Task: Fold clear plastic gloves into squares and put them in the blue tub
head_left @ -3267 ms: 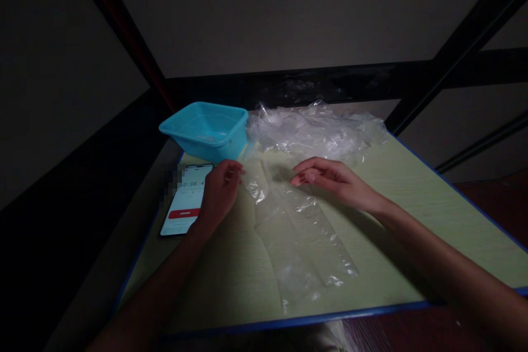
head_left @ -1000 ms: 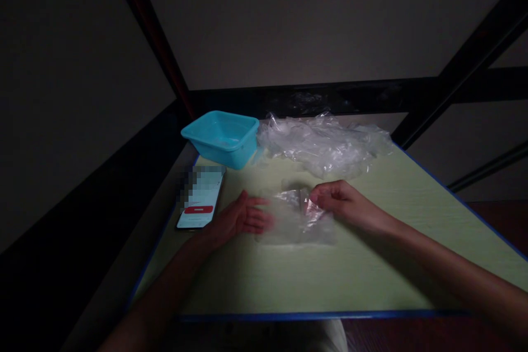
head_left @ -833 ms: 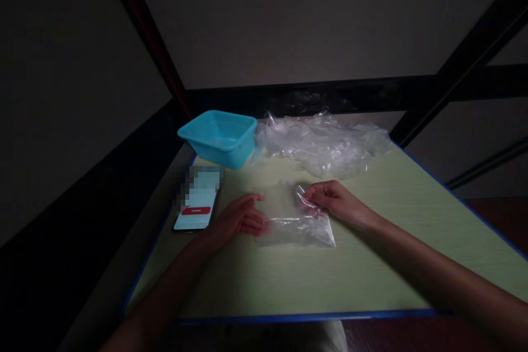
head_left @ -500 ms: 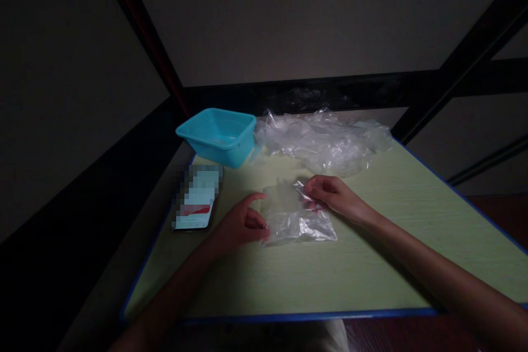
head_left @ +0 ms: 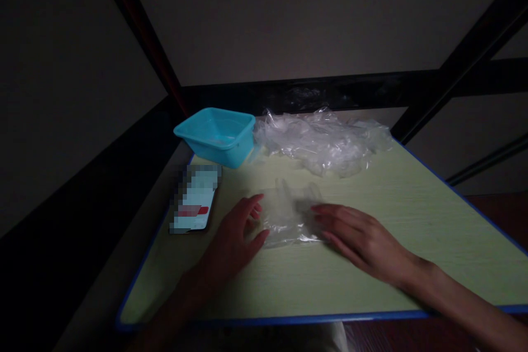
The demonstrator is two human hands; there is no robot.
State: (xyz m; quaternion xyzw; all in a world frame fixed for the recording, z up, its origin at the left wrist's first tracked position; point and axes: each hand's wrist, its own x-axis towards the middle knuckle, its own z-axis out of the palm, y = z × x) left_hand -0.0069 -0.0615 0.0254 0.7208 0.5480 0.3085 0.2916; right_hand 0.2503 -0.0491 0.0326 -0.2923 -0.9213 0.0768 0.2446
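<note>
A clear plastic bag [head_left: 289,220] lies flat near the middle of the table, between my two hands. My left hand [head_left: 239,231] is at the bag's left edge, its thumb and fingers apart in a loose curve. Over the bag's right edge, my right hand [head_left: 358,236] is stretched out palm down, with its fingers extended and slightly blurred. Neither hand is closed on the bag. Whether the right fingertips press on the plastic I cannot tell.
A heap of crumpled clear plastic bags [head_left: 325,143] lies at the back of the pale table [head_left: 396,286], which has a blue edge. Left of it stands a blue plastic basin [head_left: 231,153]. A phone [head_left: 196,198] with a lit screen rests at the left edge.
My right hand has let go of the bag's upper right part and moved nearer, now flat with fingers extended. The bag's right side has shifted. My left hand stays almost in place.
</note>
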